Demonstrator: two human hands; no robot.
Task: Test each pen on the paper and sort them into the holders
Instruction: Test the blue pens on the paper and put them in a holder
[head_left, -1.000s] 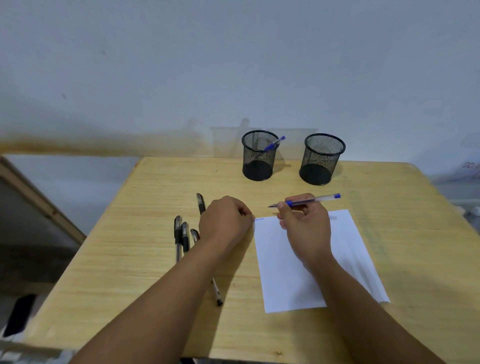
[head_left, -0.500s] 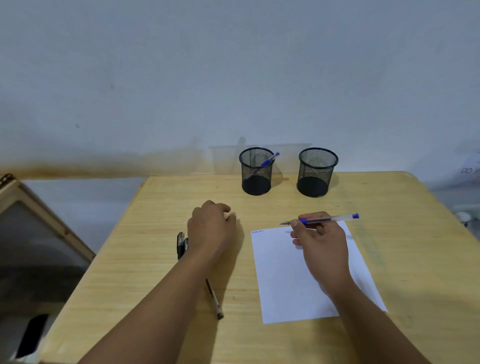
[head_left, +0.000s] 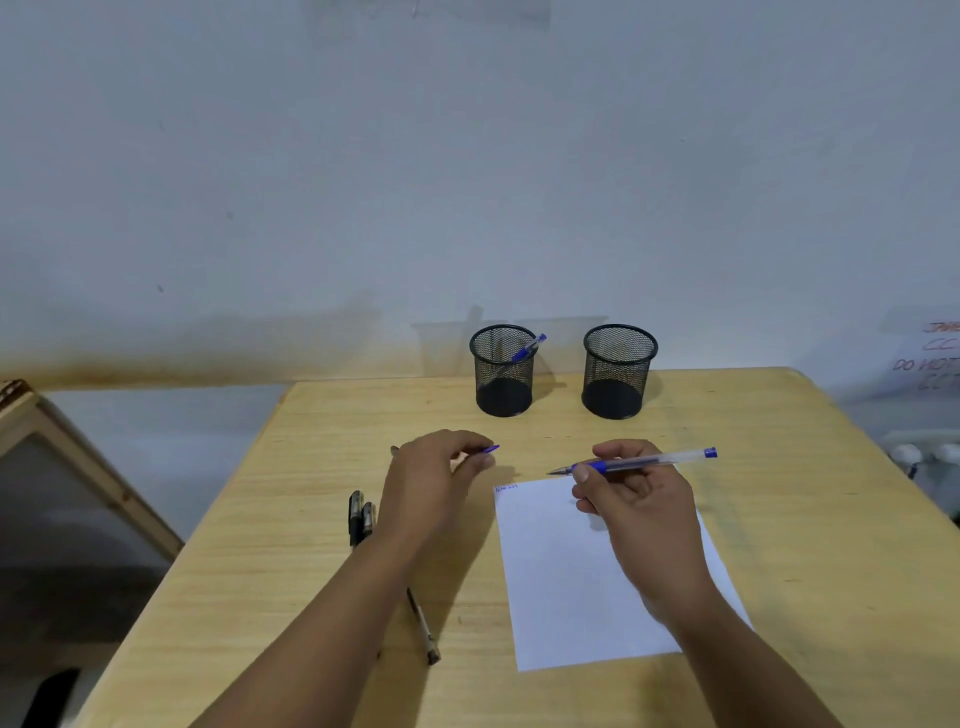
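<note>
The left hand (head_left: 434, 486) hovers palm-down over the wooden table (head_left: 779, 519), its fingers curled, the thumb and forefinger pinching a small blue pen cap (head_left: 490, 449) whose tip pokes out to the right. The right hand (head_left: 636, 501) is raised above the top of the white sheet of paper (head_left: 561, 597), fingers curled round a clear-barrelled pen (head_left: 631, 462) with a blue grip and blue end plug; the pen lies nearly level, its bare metal tip pointing left, toward the cap, with a gap between the two. Both forearms reach in from the bottom edge.

The paper is a plain rectangle lying flat, with a small blue scribble in its upper-left corner. Behind it stand two round black wire-mesh holders: the left holder (head_left: 503, 371) has a blue-capped pen (head_left: 529, 347) leaning on its rim, while the right holder (head_left: 618, 371) shows only mesh. Left of the left wrist lie two black-capped pens (head_left: 361, 522) side by side (partly hidden by the arm), and another pen (head_left: 425, 626) lies beside the left forearm, near the paper's lower-left corner.
</note>
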